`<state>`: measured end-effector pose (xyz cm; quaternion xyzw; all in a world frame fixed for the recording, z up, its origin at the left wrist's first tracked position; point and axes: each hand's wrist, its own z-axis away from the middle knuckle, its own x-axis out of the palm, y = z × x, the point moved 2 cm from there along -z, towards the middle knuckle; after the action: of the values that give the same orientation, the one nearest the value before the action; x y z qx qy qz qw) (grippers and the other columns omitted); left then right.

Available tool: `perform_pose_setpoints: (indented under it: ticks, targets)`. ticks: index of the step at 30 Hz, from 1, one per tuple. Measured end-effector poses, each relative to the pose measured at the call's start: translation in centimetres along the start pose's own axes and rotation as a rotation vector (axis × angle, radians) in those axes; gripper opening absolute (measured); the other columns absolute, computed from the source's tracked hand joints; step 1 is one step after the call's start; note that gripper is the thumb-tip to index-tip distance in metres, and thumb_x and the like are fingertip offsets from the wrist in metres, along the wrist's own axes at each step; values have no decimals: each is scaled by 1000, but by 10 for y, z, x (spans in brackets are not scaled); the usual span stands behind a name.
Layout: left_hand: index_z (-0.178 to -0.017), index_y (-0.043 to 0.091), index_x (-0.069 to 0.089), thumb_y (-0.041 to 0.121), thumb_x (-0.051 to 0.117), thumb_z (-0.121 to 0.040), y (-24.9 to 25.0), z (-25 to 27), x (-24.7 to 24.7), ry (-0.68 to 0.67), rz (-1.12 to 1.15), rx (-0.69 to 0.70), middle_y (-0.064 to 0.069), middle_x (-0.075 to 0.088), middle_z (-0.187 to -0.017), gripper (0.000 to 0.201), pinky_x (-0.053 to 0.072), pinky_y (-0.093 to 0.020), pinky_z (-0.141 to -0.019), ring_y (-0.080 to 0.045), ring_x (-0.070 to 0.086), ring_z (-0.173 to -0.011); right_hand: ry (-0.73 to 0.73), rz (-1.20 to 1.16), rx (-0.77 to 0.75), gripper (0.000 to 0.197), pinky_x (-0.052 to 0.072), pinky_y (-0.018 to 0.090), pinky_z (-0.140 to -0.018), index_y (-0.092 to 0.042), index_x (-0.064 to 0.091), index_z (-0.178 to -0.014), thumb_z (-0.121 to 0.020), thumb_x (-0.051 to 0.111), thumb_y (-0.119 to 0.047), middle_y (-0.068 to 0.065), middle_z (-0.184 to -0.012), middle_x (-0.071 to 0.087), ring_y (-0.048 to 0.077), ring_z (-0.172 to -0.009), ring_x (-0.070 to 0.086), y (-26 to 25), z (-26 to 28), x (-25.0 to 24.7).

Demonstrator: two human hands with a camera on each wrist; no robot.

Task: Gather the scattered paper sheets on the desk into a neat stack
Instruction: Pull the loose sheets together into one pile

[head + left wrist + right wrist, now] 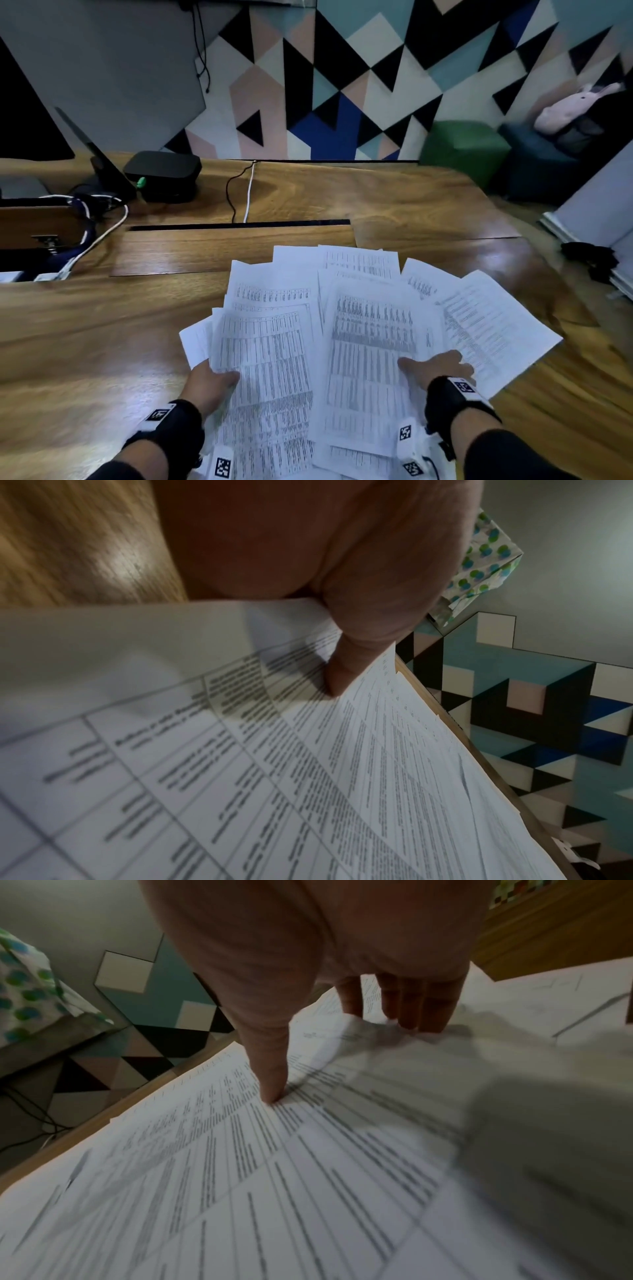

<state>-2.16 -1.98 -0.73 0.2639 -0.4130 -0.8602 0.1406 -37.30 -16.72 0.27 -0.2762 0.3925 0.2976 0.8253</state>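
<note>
Paper sheets are lying fanned and overlapping on the wooden counter, spread from its near edge toward the middle, some skewed out toward the right edge. The left hand is pinching the left margin of the pile, thumb pressing on top of a printed table page and the other fingers hidden beneath the sheets. The right hand is resting flat on the right part of the pile with its fingers straight and spread, the thumb pressing down on a page, gripping nothing. The two hands are sitting well apart, one on each side of the pile. Toward the far left corner of the counter a black box is sitting beside a dark angled stand, with white and dark cables trailing near the left edge. A black cord and a white cord are running from the far edge to a dark slot in the counter, just beyond the farthest sheets. Behind the counter a wall of coloured triangles is showing, and past the right edge a green cube seat is standing beside a dark one carrying a pink plush toy.
</note>
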Motion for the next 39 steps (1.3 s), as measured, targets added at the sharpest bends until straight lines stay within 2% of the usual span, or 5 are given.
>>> perform_pose_setpoints:
  ticks: [4, 11, 28, 33, 39]
  targets:
    - [-99, 3, 64, -5, 61, -86, -1, 1, -1, 5, 5, -6, -5, 67, -80, 16, 47, -24, -56, -20, 64, -71, -78, -88, 25, 110, 49, 48, -97, 0, 22, -144, -63, 81, -45, 22, -140, 44, 38, -121, 52, -6, 2, 8]
    - [-77, 11, 64, -7, 61, -85, 0, 3, 0, 4, 9, 1, -8, 70, -76, 20, 47, -24, -55, -25, 68, -72, -331, -525, -160, 33, 49, 33, -79, 3, 64, -106, -77, 77, -8, 10, -84, 66, 25, -77, 61, -11, 7, 18]
    - [-84, 9, 66, -10, 58, -85, -3, 2, -2, -27, 71, -18, -12, 72, -82, 21, 52, -28, -60, -30, 69, -78, -122, -719, -750, 14, 57, 41, -80, -11, 69, -103, -91, 65, -17, 5, -91, 77, 28, -91, 71, -27, 38, -94]
    - [-86, 8, 67, -5, 60, -84, -4, -2, 0, -42, 66, -31, -17, 74, -88, 16, 59, -42, -75, -36, 71, -84, -459, -1062, -669, 72, 57, 48, -88, -4, 66, -116, -56, 87, -37, 15, -108, 75, 33, -101, 71, -41, 34, -86]
    - [-109, 1, 67, 1, 60, -86, -5, -8, 6, -140, 123, -105, -20, 74, -99, 24, 56, -43, -83, -36, 70, -89, -455, -673, -585, 17, 56, 34, -87, -12, 68, -104, -89, 64, -4, 8, -103, 75, 17, -84, 71, -48, 53, -1]
